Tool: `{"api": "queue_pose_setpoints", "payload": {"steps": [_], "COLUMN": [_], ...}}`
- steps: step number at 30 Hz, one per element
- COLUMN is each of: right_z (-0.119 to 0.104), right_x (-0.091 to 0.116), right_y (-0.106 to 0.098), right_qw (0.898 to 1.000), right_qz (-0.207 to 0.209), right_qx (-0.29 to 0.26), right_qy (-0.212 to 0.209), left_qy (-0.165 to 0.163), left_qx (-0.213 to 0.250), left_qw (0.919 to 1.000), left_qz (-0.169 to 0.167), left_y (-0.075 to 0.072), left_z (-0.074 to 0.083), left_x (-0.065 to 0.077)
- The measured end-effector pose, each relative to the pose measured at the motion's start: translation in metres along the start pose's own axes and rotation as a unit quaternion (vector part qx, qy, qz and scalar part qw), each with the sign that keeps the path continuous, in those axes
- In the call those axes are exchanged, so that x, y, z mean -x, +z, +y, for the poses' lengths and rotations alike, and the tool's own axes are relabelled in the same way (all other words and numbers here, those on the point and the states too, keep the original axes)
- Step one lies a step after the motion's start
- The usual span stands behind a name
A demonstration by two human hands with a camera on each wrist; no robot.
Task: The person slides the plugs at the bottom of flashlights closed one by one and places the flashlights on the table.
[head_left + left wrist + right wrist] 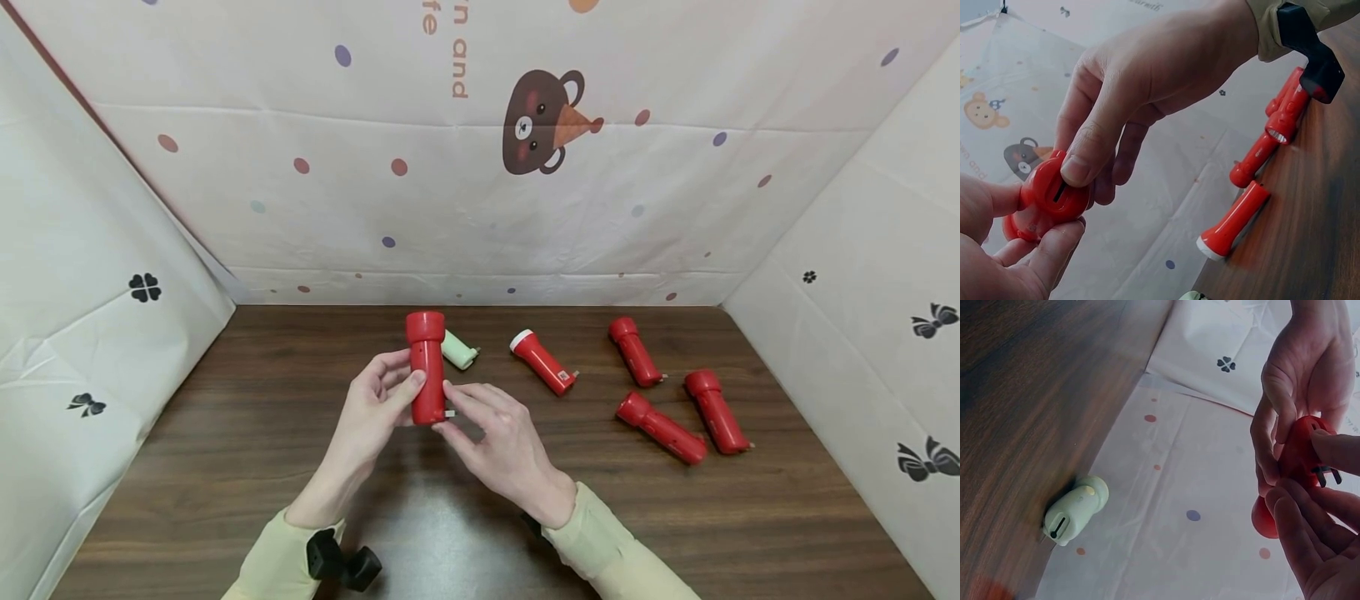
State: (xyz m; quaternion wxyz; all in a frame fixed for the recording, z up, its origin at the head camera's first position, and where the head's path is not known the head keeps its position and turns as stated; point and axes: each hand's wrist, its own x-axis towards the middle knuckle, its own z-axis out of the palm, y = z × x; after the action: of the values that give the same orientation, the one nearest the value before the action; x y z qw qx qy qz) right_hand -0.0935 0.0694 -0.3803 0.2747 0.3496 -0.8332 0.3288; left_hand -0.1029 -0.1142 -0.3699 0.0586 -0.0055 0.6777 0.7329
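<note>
A red flashlight (427,358) is held upright over the table, its wide head at the top. My left hand (380,396) grips its body from the left, thumb across the front. At the lower end, my right hand (498,437) pinches the base between thumb and fingers. Metal plug prongs (1329,476) stick out sideways from that base, close to the right fingers. In the left wrist view, the right thumb presses beside a dark slot in the flashlight's end (1060,187).
Behind the hands lies a pale green flashlight (459,351). A red flashlight with a white rim (543,362) lies right of it. Farther right on the wooden table (247,442) are three all-red flashlights (637,358). Patterned sheets (450,208) wall the back and sides.
</note>
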Motion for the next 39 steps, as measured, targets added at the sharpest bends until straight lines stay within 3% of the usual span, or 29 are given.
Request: {"api": "queue_pose_setpoints", "payload": {"steps": [39], "right_z": [-0.0014], "right_x": [0.0030], "right_y": [0.0053], "right_qw": [1.000], "right_qz": [0.020], "right_qx": [0.014], "right_qy": [0.012], "left_qy": [0.008], "left_qx": [-0.007], "left_qw": [0.9999], "left_qz": [0.014], "left_y": [0.0033], "left_z": [-0.0007], "left_x": [0.0035]}}
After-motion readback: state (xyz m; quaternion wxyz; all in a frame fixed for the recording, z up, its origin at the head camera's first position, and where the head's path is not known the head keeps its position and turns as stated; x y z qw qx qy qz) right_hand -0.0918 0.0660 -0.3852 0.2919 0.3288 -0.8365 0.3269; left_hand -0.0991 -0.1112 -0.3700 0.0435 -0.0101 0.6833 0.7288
